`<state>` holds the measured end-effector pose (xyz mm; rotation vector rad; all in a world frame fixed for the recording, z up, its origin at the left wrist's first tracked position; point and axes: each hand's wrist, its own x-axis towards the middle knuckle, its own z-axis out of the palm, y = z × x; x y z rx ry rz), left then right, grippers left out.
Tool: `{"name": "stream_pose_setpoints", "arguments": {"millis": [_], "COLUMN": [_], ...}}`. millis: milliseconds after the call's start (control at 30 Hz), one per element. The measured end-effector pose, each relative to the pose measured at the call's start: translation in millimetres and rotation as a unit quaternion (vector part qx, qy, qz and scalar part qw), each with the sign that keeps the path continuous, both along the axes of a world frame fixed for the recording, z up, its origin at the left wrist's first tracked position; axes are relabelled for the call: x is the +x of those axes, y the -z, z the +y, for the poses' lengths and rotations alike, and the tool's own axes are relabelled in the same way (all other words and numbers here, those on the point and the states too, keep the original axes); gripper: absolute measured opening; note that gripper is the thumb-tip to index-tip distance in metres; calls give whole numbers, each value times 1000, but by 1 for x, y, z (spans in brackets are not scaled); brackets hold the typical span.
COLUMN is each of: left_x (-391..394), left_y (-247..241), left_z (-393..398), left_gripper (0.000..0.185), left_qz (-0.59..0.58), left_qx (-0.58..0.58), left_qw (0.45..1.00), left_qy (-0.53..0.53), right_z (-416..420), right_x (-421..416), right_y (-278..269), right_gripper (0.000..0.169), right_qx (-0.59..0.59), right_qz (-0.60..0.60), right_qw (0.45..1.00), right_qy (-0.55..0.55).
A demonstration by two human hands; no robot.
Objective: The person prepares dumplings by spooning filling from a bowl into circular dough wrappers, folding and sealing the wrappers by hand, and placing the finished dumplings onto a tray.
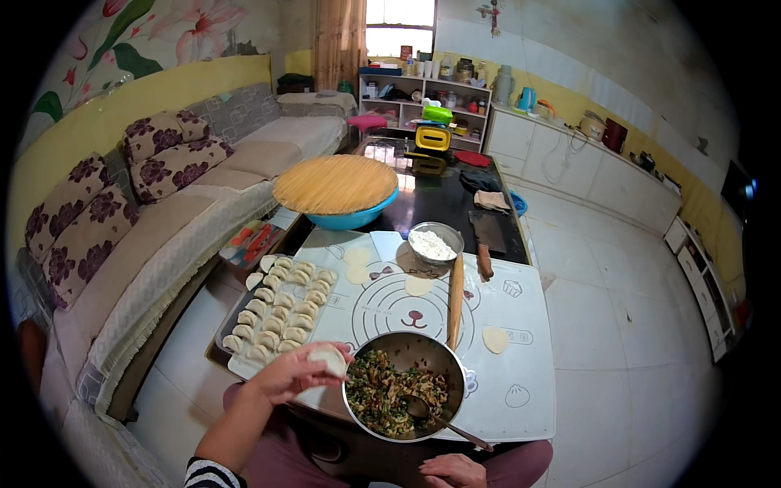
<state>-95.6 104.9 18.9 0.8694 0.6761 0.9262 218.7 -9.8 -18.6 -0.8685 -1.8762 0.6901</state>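
My left hand (299, 373) holds a round dough wrapper (329, 360) just left of a metal bowl (451, 366) of chopped green and brown filling (384, 390). A metal spoon (454, 428) leans in that bowl, its handle over the near rim. Below the bowl, my right hand (454, 470) rests by my thigh, with no object seen in it. Rows of folded dumplings (280, 312) lie on a tray and the mat at left. Flat wrappers (495, 340) lie on the printed dough mat (518, 421). A wooden rolling pin (456, 305) points away, right of centre.
Behind the mat stand a glass bowl of flour (432, 243) and a blue basin (354, 218) under a round woven lid (335, 183). A cleaver (488, 235) lies on the black table at right. A sofa (146, 262) runs along the left.
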Motion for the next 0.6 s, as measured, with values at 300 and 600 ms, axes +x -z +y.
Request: {"name": "stream_pose_setpoints", "arguments": {"millis": [300,600], "left_x": [7,45], "left_y": [61,120], "left_z": [124,176], "left_gripper": [42,34], "left_qz": [149,453], "left_qx": [44,313], "left_qw": [981,822], "left_qy": [-118,-142], "right_z": [11,40], "right_x": [33,56], "right_y": [30,42], "right_gripper": [11,10], "right_qx": [-63,-42], "right_qz": [-22,10], "right_qw": [981,965], "right_qy": [183,258]}}
